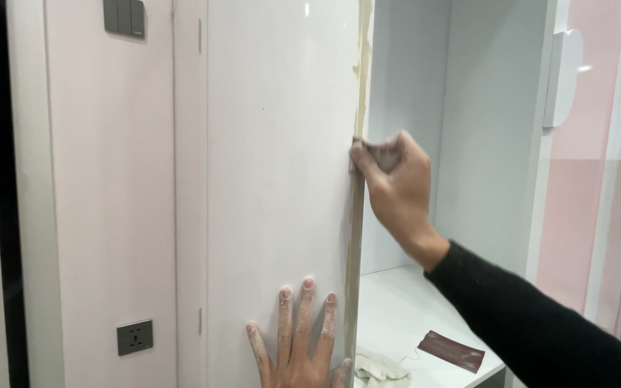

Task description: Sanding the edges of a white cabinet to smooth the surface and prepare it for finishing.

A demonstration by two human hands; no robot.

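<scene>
A small brownish sandpaper piece (382, 154) sits pinched, pressed against the white panel's front edge (357, 215) (upright, tan-streaked above the paper), well above the cabinet shelf (404, 316).

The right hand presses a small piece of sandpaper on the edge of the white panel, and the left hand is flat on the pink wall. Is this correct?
Not quite. The head view shows the left hand flat on the white panel itself, not on the pink wall. The right hand does press a small piece of sandpaper on the panel's edge.
</scene>
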